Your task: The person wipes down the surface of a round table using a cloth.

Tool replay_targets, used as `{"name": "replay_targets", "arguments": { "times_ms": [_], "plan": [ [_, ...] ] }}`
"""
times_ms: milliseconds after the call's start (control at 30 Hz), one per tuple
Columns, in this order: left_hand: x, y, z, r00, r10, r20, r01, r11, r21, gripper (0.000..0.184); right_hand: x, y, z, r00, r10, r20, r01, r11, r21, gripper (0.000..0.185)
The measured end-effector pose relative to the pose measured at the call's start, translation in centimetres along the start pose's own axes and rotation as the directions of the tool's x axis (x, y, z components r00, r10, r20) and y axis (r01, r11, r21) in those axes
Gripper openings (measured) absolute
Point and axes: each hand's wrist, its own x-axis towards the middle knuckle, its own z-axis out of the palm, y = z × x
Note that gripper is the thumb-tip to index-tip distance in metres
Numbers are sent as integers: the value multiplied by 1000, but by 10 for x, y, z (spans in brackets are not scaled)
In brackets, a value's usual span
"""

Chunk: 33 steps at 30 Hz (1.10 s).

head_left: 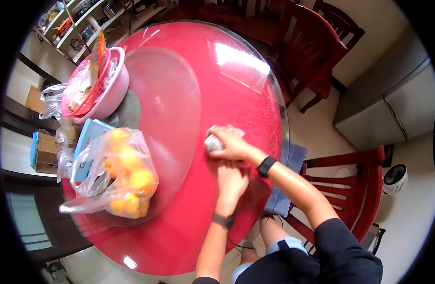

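The surface (217,90) is round and red, with a glossy clear cover. A clear turntable (165,90) occupies its middle. A red wooden chair (364,189) stands just beside the edge, to the right of the person.

A pink basin (120,90) and a plastic bag (82,204) of oranges (143,181) sit on the far left side of the surface. A blue box (86,138) lies partly behind the bag. All are well apart from the hands.

The right hand (229,143) rests on the surface between the turntable and the near edge. Its grip is closed over a grey cloth (212,144), with part of the cloth showing beyond the fingers. The left hand (232,181) lies just below it, fingers forward and partly hidden; whether its grip holds anything cannot be told.

The step in hand appears to be pressing or rubbing the cloth against the cover. To do it well:

1. Spread the cloth under the palm; a bunched wad touches less area.
2. Apply even, moderate pressure and use overlapping strokes.
3. Place the left hand clear of the stroke path.
4. Take care at the turntable rim, where the cloth could catch.
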Motion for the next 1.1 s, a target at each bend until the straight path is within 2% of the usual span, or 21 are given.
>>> {"name": "replay_targets", "arguments": {
  "times_ms": [67, 100, 200, 333, 400, 467, 533, 600, 667, 733, 767, 800, 833, 867, 900, 933, 1000, 1067, 1100],
  "plan": [
    [-54, -18, -21, 997, -74, 20, 74, 997, 24, 62, -17, -40, 40, 990, -54, 130, 48, 998, 52, 71],
    [-81, -26, -28, 996, -84, 18, 83, 996, 28, 63, -31, -59, 61, 995, -52, 84, 47, 997, 58, 72],
    [-149, -32, -39, 990, -119, 78, 114, 991, 71, 69, -76, -99, 84, 976, -60, 208, 42, 995, 91, 70],
    [-195, -5, -15, 987, -147, 65, 140, 985, 104, 80, -123, -120, 69, 943, -151, 295, 115, 984, 135, 70],
    [-194, 12, -2, 979, -204, -2, 202, 966, 159, 83, -123, -110, 61, 925, -193, 326, 135, 972, 192, 68],
    [-177, 27, 6, 972, -237, -7, 235, 958, 162, 85, -118, -102, 49, 913, -212, 348, 128, 960, 250, 66],
    [-151, 34, 12, 972, -233, 20, 226, 959, 172, 85, -103, -86, 31, 935, -174, 309, 104, 967, 232, 62],
    [-113, 32, 21, 991, -127, -38, 131, 980, 150, 82, -82, -55, 9, 956, -76, 285, 6, 972, 236, 65],
    [-68, 35, 27, 998, -44, -52, 50, 990, 131, 81, -58, -15, -12, 972, -48, 229, -3, 976, 217, 62],
    [-11, 41, 33, 1000, 15, 17, -17, 988, 155, 77, -37, 23, -39, 997, 13, 80, -25, 988, 152, 61],
    [17, 45, 31, 994, 91, 62, -102, 973, 207, 75, -24, 41, -57, 998, 54, 30, -57, 993, 102, 62],
    [49, 50, 29, 982, 161, 97, -181, 953, 244, 74, -12, 59, -77, 993, 115, -15, -112, 986, 127, 61],
    [83, 54, 32, 971, 217, 100, -236, 942, 241, 69, -7, 85, -85, 978, 141, -154, -132, 989, 64, 61],
    [114, 57, 37, 956, 270, 112, -289, 927, 239, 65, 1, 102, -100, 952, 204, -229, -201, 979, 38, 62],
    [144, 63, 46, 946, 309, 94, -321, 930, 178, 61, 8, 128, -110, 932, 218, -290, -204, 976, 78, 63],
    [169, 66, 52, 935, 347, 76, -354, 927, 121, 58, 14, 143, -123, 907, 308, -286, -303, 951, 64, 64],
    [196, 91, 53, 935, 317, 158, -348, 904, 248, 55, 21, 180, -140, 906, 346, -246, -336, 938, 83, 66],
    [185, 130, 48, 927, 206, 313, -361, 718, 596, 60, 14, 181, -147, 911, 342, -233, -320, 939, 126, 61],
    [182, 137, 61, 909, 198, 367, -387, 729, 564, 70, 6, 175, -149, 925, 295, -239, -287, 955, 70, 59]
  ]
}}
